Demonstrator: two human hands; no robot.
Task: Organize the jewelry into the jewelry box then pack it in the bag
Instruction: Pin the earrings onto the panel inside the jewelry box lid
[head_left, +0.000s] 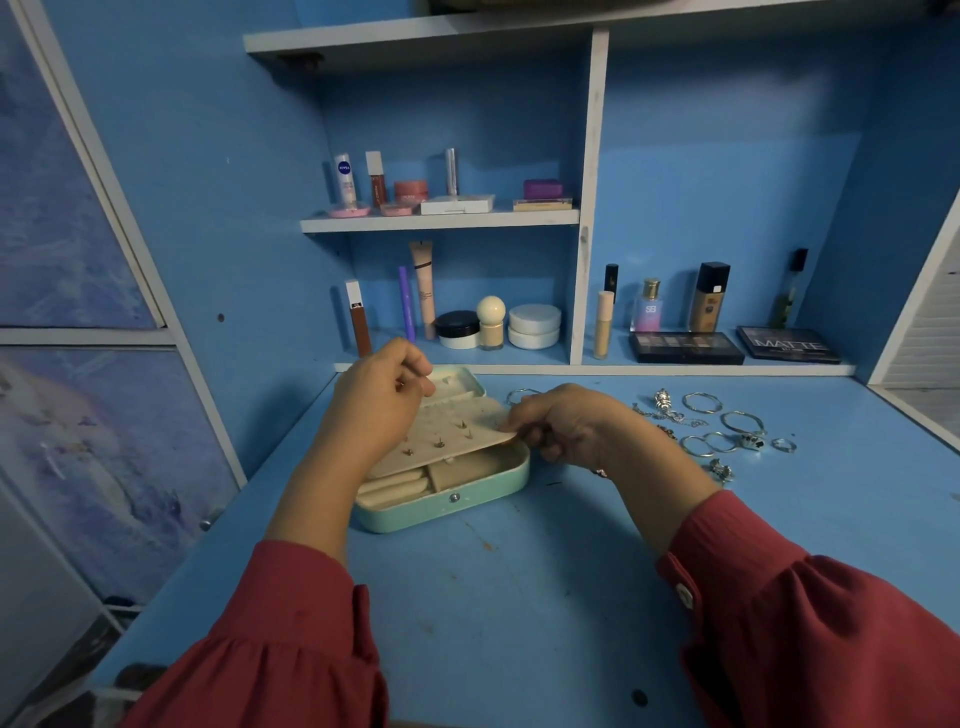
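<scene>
Mint jewelry box (447, 506) sits open on the blue desk (519, 597); right hand (569, 426) pinches the right edge of the box's beige earring panel (441, 436), lifted above the tray; stud posts poke through it; left hand (376, 395) over the box's back-left corner, fingers curled, whether they hold anything, can't tell; silver rings and bangles (722, 431) loose right of the box.

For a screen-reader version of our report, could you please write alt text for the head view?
The right hand pinches the edge of the beige earring panel over an open mint jewelry box on a blue desk, while the left hand holds a small item above it. Silver rings and bangles lie to the right, cosmetics on shelves behind.
</scene>
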